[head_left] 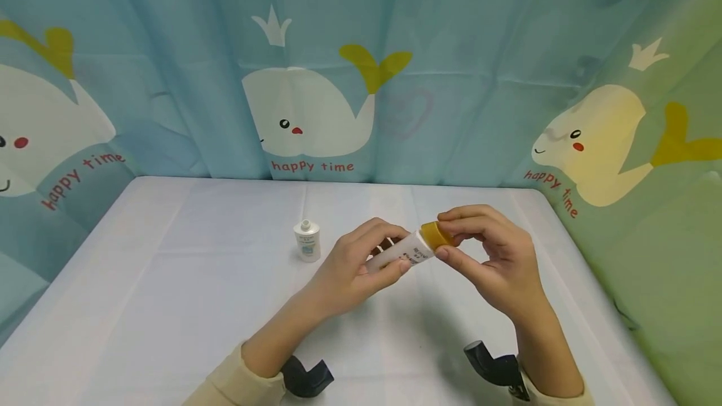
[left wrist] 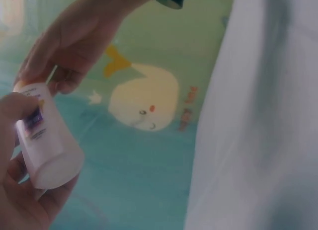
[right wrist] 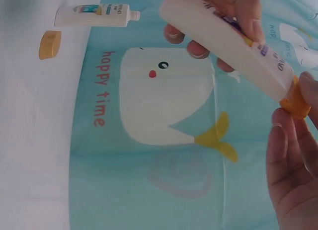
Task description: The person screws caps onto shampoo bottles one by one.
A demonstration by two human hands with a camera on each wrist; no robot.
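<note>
My left hand [head_left: 351,265] grips a white bottle [head_left: 416,248] round its body, thumb along the near side. The bottle is tilted above the table, its cap end up and to the right. With fingertips and thumb, my right hand [head_left: 502,259] pinches the gold cap [head_left: 434,235], which sits on the bottle's end. In the left wrist view the white base of the held bottle [left wrist: 55,140] faces the camera. A second white bottle [head_left: 308,243] stands upright and uncapped on the table, left of my left hand. Near it, in the right wrist view, lies a loose gold cap [right wrist: 49,44].
The table [head_left: 186,268] has a white cover. Behind it and at its right hangs a blue-green curtain [head_left: 451,80] with whales printed on it. Black curved mounts [head_left: 307,378] sit at both wrists.
</note>
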